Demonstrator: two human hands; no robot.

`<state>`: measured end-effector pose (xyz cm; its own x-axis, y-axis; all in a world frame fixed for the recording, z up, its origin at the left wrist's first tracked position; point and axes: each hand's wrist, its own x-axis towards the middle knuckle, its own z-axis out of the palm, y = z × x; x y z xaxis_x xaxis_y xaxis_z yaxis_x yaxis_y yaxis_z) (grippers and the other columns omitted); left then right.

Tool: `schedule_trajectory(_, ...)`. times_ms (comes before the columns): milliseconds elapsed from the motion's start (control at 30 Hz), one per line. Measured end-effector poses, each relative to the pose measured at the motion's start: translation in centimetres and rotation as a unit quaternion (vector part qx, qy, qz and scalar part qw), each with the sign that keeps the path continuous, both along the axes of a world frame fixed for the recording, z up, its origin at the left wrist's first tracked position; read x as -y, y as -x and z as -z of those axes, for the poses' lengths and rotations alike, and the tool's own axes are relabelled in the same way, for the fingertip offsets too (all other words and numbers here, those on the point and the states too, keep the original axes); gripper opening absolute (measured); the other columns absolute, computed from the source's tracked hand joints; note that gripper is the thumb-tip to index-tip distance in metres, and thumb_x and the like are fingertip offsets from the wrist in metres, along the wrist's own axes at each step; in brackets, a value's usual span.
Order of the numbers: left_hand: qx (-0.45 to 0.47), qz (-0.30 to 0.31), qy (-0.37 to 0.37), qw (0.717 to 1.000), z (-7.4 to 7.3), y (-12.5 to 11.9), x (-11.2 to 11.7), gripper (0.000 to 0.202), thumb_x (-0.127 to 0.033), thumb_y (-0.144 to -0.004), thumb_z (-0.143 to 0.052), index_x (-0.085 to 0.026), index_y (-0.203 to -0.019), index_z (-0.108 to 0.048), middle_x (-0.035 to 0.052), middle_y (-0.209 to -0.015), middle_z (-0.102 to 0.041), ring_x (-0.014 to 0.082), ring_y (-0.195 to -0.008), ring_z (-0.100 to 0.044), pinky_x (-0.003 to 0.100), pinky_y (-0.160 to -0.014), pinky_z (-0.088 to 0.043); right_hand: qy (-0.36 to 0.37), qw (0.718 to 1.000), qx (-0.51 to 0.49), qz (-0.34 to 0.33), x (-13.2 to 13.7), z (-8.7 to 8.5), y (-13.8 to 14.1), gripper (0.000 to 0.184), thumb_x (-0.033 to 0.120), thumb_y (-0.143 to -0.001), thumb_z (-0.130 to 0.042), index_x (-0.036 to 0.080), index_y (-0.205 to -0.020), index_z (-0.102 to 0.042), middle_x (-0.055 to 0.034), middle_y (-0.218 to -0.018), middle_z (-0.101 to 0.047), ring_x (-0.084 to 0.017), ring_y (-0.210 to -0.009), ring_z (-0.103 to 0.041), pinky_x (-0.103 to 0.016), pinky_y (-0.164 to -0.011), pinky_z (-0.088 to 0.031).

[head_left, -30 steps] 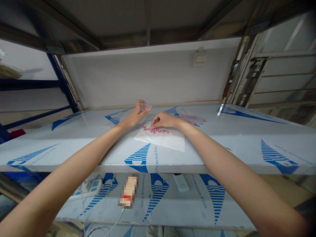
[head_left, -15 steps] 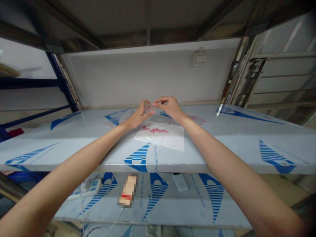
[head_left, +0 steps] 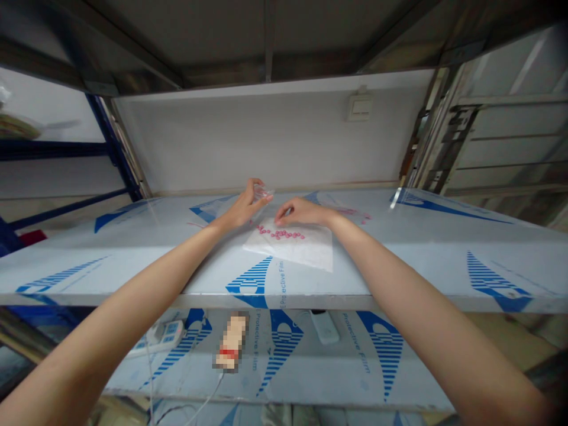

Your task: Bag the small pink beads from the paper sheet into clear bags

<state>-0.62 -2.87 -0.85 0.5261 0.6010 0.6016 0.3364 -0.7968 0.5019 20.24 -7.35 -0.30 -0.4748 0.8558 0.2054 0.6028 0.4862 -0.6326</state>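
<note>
My left hand (head_left: 249, 204) is closed around a small clear plastic bag (head_left: 263, 193), raised a little over the shelf. Pink beads (head_left: 284, 234) lie scattered on a white sheet of paper (head_left: 310, 254) in front of me. Just above the far side of the beads is my right hand (head_left: 298, 212), thumb and fingertips pinched together and pointing down. Whatever sits between those fingertips, if anything, is too small to make out. Behind my right wrist lies another clear bag with pink pieces (head_left: 355, 214), partly hidden by the wrist.
The metal shelf (head_left: 421, 254) carries blue-printed protective film. On the lower shelf are a power strip (head_left: 171, 336), a blurred-out cabled object (head_left: 233, 343) and a white device (head_left: 325, 327). A shelf underside (head_left: 222, 41) hangs overhead, and a wall with a switch (head_left: 360, 107) closes the back.
My right hand has left the bag in my left hand and come down toward the beads on the paper. My left hand has shifted slightly left, still holding the bag.
</note>
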Motion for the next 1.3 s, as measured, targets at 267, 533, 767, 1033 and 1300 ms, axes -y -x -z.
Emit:
schedule_trajectory(267,-0.007,-0.015,-0.003,1.000,0.0,0.2,-0.4,0.058,-0.058,-0.087,-0.049,-0.018,-0.126,-0.037,0.0164,-0.120,-0.060,0.0272,-0.112,-0.058,0.044,-0.099,-0.041,0.016,0.998,0.057,-0.020,0.3,0.2,0.6,0.016,0.029,-0.071,-0.074,0.020,-0.084,-0.078,-0.0046,-0.086,-0.075,-0.017,-0.075,-0.063,-0.029,-0.072,-0.045)
schedule_trajectory(533,-0.021,-0.016,-0.005,1.000,0.1,0.2,-0.3,0.067,-0.066,-0.085,-0.047,-0.014,-0.126,-0.037,0.0176,-0.118,-0.061,0.0290,-0.109,-0.059,0.045,-0.096,-0.043,-0.042,0.998,-0.024,0.037,0.5,-0.5,0.4,0.015,0.029,-0.072,-0.074,0.016,-0.079,-0.076,-0.0052,-0.081,-0.073,-0.015,-0.069,-0.058,-0.028,-0.069,-0.043)
schedule_trajectory(767,-0.031,0.014,-0.025,0.999,-0.2,-0.4,1.1,0.059,-0.062,-0.087,-0.049,-0.019,-0.126,-0.039,0.0132,-0.118,-0.062,0.0272,-0.107,-0.059,0.043,-0.095,-0.043,-0.223,0.943,-0.172,0.176,0.6,-2.2,0.5,0.021,0.033,-0.076,-0.072,0.016,-0.087,-0.076,-0.0061,-0.085,-0.071,-0.016,-0.074,-0.054,-0.029,-0.072,-0.041)
schedule_trajectory(1033,-0.032,-0.004,-0.017,0.999,0.1,0.0,0.0,0.061,-0.063,-0.087,-0.049,-0.018,-0.126,-0.040,0.0125,-0.109,-0.065,0.0267,-0.096,-0.062,0.043,-0.088,-0.047,-0.229,0.954,-0.151,0.117,0.1,-1.2,1.0,0.018,0.029,-0.085,-0.063,0.018,-0.090,-0.076,-0.0078,-0.099,-0.070,-0.017,-0.090,-0.058,-0.029,-0.082,-0.041)
schedule_trajectory(1300,-0.003,-0.038,-0.013,0.999,0.2,0.8,-1.2,0.059,-0.063,-0.086,-0.050,-0.018,-0.124,-0.042,0.0116,-0.106,-0.065,0.0265,-0.097,-0.062,0.042,-0.086,-0.048,-0.075,0.997,-0.020,0.008,0.7,0.0,1.7,0.011,0.025,-0.076,-0.071,0.018,-0.083,-0.074,-0.0038,-0.089,-0.072,-0.015,-0.078,-0.059,-0.027,-0.073,-0.042)
